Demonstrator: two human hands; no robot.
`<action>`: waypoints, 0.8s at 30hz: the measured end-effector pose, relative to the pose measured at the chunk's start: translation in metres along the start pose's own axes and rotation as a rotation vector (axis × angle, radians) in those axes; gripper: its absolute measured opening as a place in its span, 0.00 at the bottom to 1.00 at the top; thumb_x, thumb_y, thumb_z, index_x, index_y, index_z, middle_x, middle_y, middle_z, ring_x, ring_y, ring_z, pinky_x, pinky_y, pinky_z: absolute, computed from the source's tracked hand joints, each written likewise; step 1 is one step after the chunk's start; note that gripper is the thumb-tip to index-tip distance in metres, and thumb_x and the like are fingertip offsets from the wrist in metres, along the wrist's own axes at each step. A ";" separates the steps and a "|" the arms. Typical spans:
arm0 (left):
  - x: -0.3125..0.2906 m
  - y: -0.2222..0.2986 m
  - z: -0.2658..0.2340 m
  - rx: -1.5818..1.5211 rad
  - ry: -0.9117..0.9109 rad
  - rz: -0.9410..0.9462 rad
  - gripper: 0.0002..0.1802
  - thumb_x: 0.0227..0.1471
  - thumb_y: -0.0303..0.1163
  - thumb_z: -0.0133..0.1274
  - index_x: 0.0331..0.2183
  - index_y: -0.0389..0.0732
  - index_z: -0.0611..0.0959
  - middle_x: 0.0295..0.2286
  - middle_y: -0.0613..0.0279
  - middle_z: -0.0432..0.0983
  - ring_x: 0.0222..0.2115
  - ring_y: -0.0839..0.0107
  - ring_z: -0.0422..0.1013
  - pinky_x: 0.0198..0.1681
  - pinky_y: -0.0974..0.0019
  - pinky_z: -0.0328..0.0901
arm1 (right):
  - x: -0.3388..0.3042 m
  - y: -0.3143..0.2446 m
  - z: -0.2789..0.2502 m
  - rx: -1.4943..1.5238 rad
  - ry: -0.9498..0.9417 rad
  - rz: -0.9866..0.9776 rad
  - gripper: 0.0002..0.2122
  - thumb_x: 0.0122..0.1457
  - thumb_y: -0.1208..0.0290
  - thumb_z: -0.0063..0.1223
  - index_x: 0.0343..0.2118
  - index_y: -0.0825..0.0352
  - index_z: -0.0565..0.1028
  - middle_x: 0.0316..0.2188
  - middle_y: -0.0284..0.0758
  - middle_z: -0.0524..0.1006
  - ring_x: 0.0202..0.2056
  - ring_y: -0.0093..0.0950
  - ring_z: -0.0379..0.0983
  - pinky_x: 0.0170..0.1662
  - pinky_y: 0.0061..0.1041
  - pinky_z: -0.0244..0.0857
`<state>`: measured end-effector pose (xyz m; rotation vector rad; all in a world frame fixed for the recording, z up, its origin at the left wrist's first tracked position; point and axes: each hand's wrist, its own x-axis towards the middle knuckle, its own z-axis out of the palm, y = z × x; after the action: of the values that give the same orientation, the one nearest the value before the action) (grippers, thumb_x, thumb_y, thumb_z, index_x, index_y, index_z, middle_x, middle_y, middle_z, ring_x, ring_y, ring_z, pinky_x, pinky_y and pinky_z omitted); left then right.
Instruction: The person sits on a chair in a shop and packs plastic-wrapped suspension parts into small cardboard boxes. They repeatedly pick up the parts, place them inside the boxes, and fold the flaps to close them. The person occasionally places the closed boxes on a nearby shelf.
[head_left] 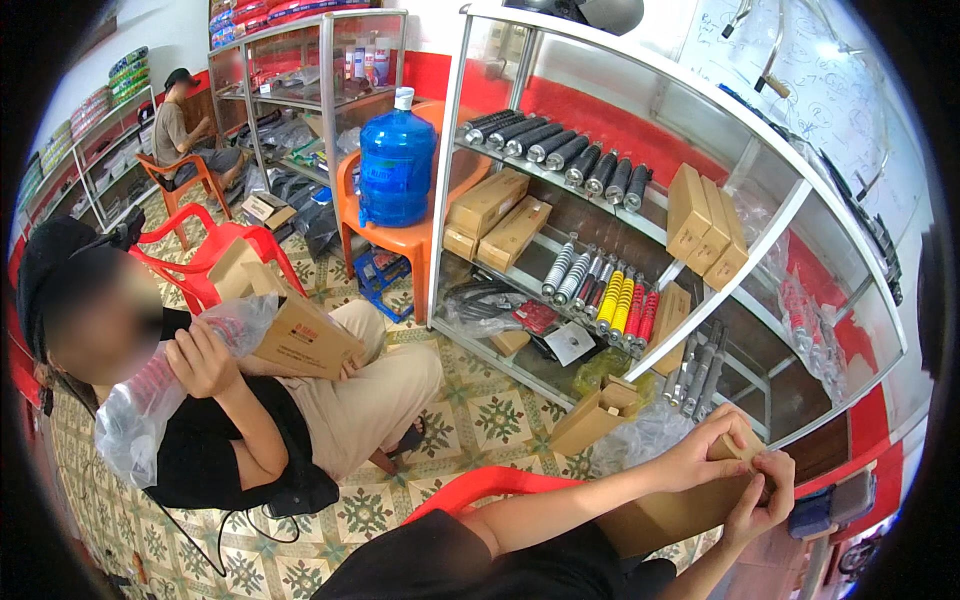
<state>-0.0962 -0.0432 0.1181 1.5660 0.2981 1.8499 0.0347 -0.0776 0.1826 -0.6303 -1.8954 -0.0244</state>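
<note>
A long brown cardboard box (668, 516) lies slanted over my lap, at the lower right. Its upper end is between my hands. The fingers of my left hand (708, 452) curl over the far side of that end, by a raised flap (738, 446). My right hand (764, 492) pinches the near edge, thumb and fingers bent against the cardboard. Whatever the box contains is hidden. On the floor just beyond my left forearm stands another brown box (594, 416) with its top open, beside crumpled clear plastic (642, 440).
A glass-sided metal shelf (447, 190) ahead bears black shock absorbers (566, 152), coloured springs (622, 300) and boxes (704, 222). At left, a seated co-worker holds a plastic-wrapped shock absorber (150, 385) and a box (300, 335). A blue water jug (396, 165) sits on an orange chair (427, 235).
</note>
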 end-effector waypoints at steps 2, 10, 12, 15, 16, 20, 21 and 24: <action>0.000 0.000 0.002 -0.031 -0.007 -0.010 0.17 0.46 0.36 0.60 0.31 0.41 0.69 0.39 0.55 0.64 0.46 0.61 0.61 0.51 0.62 0.53 | -0.004 0.010 -0.009 -0.066 0.020 -0.087 0.06 0.54 0.76 0.45 0.30 0.75 0.72 0.29 0.42 0.73 0.36 0.35 0.69 0.46 0.34 0.61; 0.000 0.007 0.010 -0.156 -0.056 0.035 0.18 0.55 0.44 0.49 0.31 0.38 0.69 0.36 0.57 0.61 0.41 0.64 0.59 0.48 0.64 0.53 | -0.023 0.015 -0.020 -0.044 0.121 0.050 0.08 0.58 0.79 0.40 0.30 0.76 0.72 0.29 0.40 0.75 0.36 0.34 0.69 0.53 0.37 0.57; -0.001 0.004 0.007 -0.151 -0.079 -0.017 0.16 0.57 0.43 0.45 0.30 0.38 0.69 0.35 0.58 0.61 0.40 0.66 0.59 0.46 0.65 0.53 | -0.020 0.013 -0.021 -0.038 0.077 0.026 0.08 0.57 0.79 0.40 0.29 0.76 0.72 0.28 0.40 0.74 0.35 0.33 0.69 0.53 0.38 0.56; 0.000 0.000 -0.002 -0.128 -0.141 -0.094 0.16 0.59 0.41 0.42 0.29 0.38 0.68 0.32 0.60 0.61 0.38 0.67 0.59 0.45 0.66 0.54 | -0.014 0.007 -0.019 -0.061 0.018 -0.008 0.07 0.57 0.78 0.41 0.28 0.76 0.72 0.27 0.40 0.74 0.34 0.31 0.69 0.53 0.39 0.56; 0.002 -0.001 -0.006 -0.110 -0.168 -0.122 0.15 0.60 0.40 0.42 0.28 0.38 0.68 0.32 0.61 0.61 0.37 0.67 0.59 0.44 0.67 0.54 | -0.013 0.005 -0.016 -0.068 0.004 -0.016 0.07 0.57 0.78 0.41 0.28 0.76 0.72 0.27 0.40 0.74 0.33 0.31 0.69 0.53 0.39 0.56; 0.005 -0.001 -0.011 -0.135 -0.120 -0.041 0.16 0.60 0.39 0.41 0.26 0.38 0.66 0.27 0.64 0.58 0.31 0.73 0.57 0.38 0.70 0.54 | -0.011 -0.005 -0.003 -0.049 0.046 -0.038 0.07 0.56 0.79 0.41 0.28 0.76 0.72 0.26 0.39 0.74 0.33 0.31 0.69 0.53 0.39 0.55; 0.004 0.000 -0.010 -0.160 -0.086 -0.054 0.16 0.60 0.39 0.40 0.25 0.38 0.66 0.27 0.64 0.58 0.31 0.73 0.57 0.38 0.70 0.54 | -0.011 -0.006 -0.002 -0.043 0.052 -0.028 0.07 0.56 0.79 0.41 0.28 0.75 0.72 0.27 0.39 0.74 0.33 0.30 0.69 0.53 0.39 0.55; 0.003 0.008 -0.006 -0.197 0.005 -0.086 0.17 0.61 0.38 0.37 0.24 0.38 0.66 0.26 0.64 0.58 0.31 0.73 0.58 0.39 0.70 0.54 | -0.012 -0.007 0.002 -0.020 0.062 0.012 0.07 0.56 0.79 0.41 0.28 0.75 0.72 0.27 0.39 0.74 0.34 0.30 0.69 0.54 0.38 0.54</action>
<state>-0.1050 -0.0453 0.1233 1.3937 0.1762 1.7606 0.0329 -0.0878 0.1733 -0.6476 -1.8332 -0.0549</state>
